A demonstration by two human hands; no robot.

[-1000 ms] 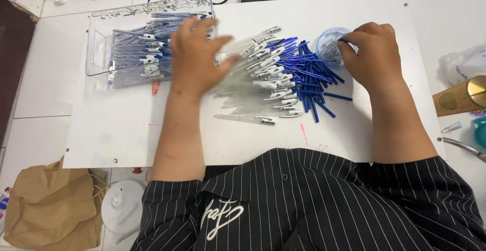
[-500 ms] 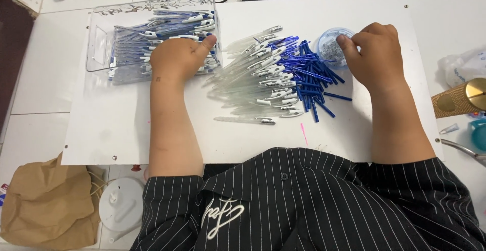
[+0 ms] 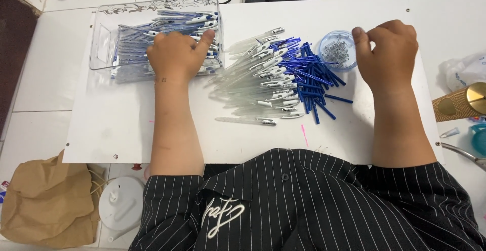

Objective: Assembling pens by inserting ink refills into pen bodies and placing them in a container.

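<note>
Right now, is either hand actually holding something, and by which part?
It cannot be told. The left hand rests on pens in the clear tray; the right hand is curled beside the small round cup, fingertips hidden.

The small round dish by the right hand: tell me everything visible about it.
The small round dish looks like clear, blue-tinted plastic, shallow and open-topped. It stands upright on the white board, at the right edge of the pile of blue pen parts, some of which reach its rim. Inside lies a heap of tiny silvery metal pieces, too small to identify. The right hand rests just beside it, fingertips near the rim; contact cannot be told.
</note>
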